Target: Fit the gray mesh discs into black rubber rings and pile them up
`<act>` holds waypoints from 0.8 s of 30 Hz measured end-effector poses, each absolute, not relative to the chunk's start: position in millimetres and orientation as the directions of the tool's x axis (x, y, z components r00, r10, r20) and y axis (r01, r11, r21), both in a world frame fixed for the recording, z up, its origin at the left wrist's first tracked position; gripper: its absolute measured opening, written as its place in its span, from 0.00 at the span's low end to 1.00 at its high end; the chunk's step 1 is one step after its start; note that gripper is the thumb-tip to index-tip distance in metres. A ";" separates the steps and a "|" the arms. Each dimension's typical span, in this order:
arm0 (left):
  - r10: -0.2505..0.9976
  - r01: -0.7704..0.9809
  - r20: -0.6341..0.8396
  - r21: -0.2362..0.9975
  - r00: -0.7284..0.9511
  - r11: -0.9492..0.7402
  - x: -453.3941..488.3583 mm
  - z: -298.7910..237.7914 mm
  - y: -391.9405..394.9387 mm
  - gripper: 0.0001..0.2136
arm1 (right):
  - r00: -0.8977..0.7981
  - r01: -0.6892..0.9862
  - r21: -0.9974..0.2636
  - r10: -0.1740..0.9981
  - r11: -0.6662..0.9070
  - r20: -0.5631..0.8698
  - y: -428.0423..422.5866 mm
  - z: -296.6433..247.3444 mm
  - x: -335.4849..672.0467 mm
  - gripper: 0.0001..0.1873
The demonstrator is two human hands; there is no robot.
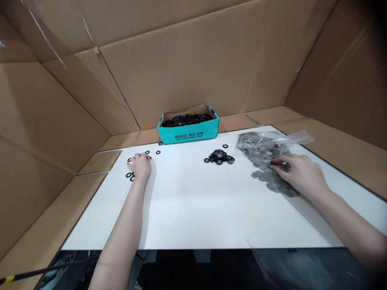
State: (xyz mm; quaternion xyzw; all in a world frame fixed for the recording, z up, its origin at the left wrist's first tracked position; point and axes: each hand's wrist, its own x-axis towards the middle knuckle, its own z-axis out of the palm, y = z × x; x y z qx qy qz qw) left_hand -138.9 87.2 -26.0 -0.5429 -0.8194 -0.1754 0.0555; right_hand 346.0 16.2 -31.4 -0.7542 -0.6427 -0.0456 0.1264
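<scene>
flanking open tabletop (187, 205), left hand (141, 166) near edge (87, 206)

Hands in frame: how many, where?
2: left hand at the black rings on the left, right hand at the plastic bag and grey discs. No others visible.

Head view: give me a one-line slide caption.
Left hand at black rings, right hand at grey discs beside a clear bag; teal box behind.

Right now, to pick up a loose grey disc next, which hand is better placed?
Likely the right hand: it is at the clear bag, beside loose grey discs; the left hand is across the table among black rings.
</scene>
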 end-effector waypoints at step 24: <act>0.882 0.764 0.350 0.645 -0.316 0.018 -145.7 -37.4 101.3 0.16 | 0.423 0.608 -0.793 0.861 -0.038 0.283 8.8 -5.2 326.2 0.17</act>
